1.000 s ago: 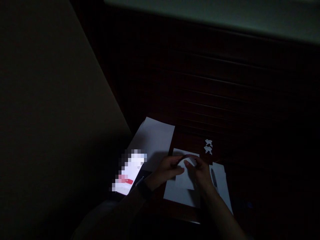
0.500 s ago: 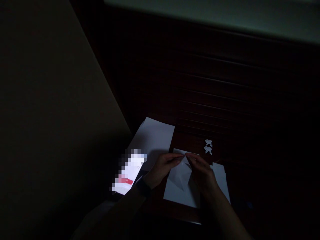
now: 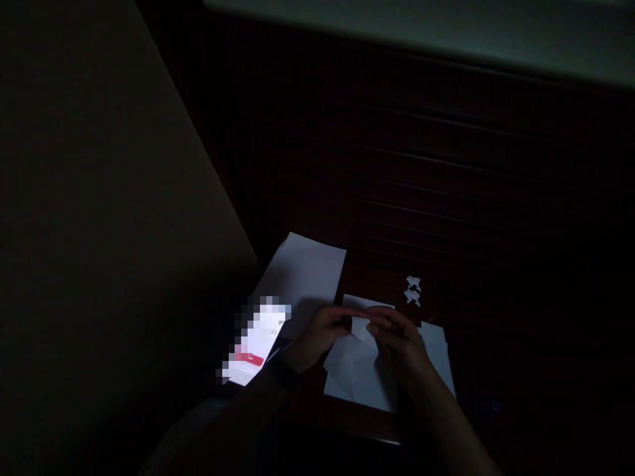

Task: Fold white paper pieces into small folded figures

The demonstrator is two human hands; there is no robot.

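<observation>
Between my hands is a piece of folded white paper [image 3: 364, 332], held over a larger white sheet [image 3: 370, 393] on the dark table. My left hand [image 3: 322, 330], with a dark band on the wrist, is closed on the paper's left side, its fingers along the top edge. My right hand [image 3: 399, 334] pinches the same paper from the right, thumb on the near face. The fingertips meet near the top edge. Dim light hides the paper's exact folds and where its lower part ends against the sheet beneath.
A lit phone screen [image 3: 255, 350], partly pixelated, is left of my left forearm. Blank white paper [image 3: 312, 271] lies behind it. Two small folded paper shapes [image 3: 413, 291] sit at the back right. More white paper [image 3: 436, 350] lies beyond my right wrist. A pale wall [image 3: 99, 231] rises at left.
The paper between my hands has been turned or folded over, showing a smaller bright face near my fingers. My right thumb and fingers have shifted onto it; the surrounding things stay put.
</observation>
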